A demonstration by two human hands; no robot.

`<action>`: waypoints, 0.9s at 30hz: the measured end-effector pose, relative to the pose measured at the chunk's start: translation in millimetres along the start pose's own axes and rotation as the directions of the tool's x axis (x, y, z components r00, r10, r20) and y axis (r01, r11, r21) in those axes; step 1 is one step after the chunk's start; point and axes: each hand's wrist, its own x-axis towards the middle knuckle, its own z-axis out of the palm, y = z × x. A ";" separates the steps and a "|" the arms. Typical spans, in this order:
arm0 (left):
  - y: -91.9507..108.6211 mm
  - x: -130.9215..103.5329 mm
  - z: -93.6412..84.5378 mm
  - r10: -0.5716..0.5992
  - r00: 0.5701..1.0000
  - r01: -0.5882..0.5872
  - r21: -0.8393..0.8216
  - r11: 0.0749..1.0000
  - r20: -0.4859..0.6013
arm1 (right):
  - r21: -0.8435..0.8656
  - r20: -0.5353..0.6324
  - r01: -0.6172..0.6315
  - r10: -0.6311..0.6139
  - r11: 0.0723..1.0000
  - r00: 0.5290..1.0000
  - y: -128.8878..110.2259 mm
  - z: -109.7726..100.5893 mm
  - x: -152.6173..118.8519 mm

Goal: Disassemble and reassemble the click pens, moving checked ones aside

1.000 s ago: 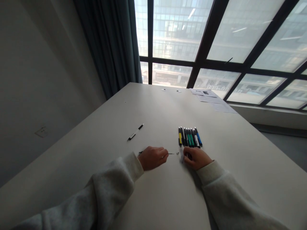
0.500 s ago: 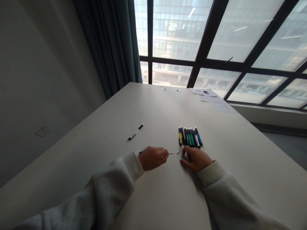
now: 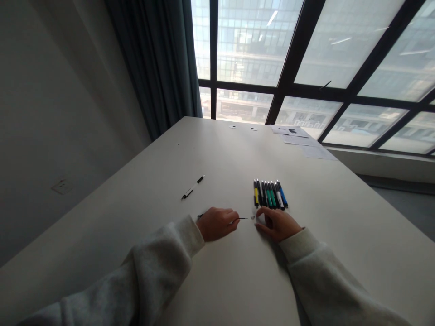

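Observation:
My left hand (image 3: 219,224) rests low over the table, its fingers closed on a thin dark pen refill (image 3: 243,218) that points right. A small dark piece (image 3: 200,216) shows behind that hand's knuckles; what it belongs to is hidden. Just beyond the refill's end lies a tiny grey part (image 3: 253,217), too small to name. Beside it is my right hand (image 3: 277,224), thumb and index finger apart, with nothing visibly held. Several pens (image 3: 270,194) with yellow, black, green, white and blue barrels lie side by side above my right hand.
A single black and white pen (image 3: 192,187) lies slanted on the white table (image 3: 142,203), up and left of my left hand. Paper sheets (image 3: 295,136) lie at the far right edge. Two round white pieces (image 3: 253,129) sit near the window.
My right hand's index finger has shifted slightly left, closer to the tiny part. My left hand and the refill look the same.

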 end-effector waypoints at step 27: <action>3.0 -1.6 -0.2 0.033 0.999 -0.035 -0.042 0.999 -0.036 | 0.255 -0.381 0.362 -0.251 0.897 0.890 -40.3 8.2 -4.5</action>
